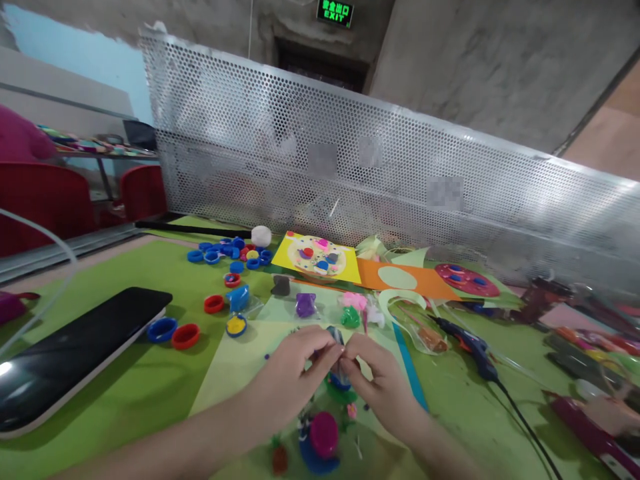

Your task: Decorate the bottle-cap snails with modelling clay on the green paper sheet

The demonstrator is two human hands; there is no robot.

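Observation:
My left hand and my right hand meet over a pale yellow sheet, fingertips pinched together. Whatever sits between them is too small and covered to name. Partly hidden beneath the fingers is a blue cap on a green shape. Nearer to me on the sheet lie a magenta round piece over a blue one, a small pink flower and an orange-brown piece. Beyond my hands are small bags of purple clay-like material, green material and blue material.
Blue and red bottle caps lie left, near a long glossy black object. A decorated yellow card and an orange strip lie behind. At right is a hot glue gun with its cable. A perforated metal panel borders the table.

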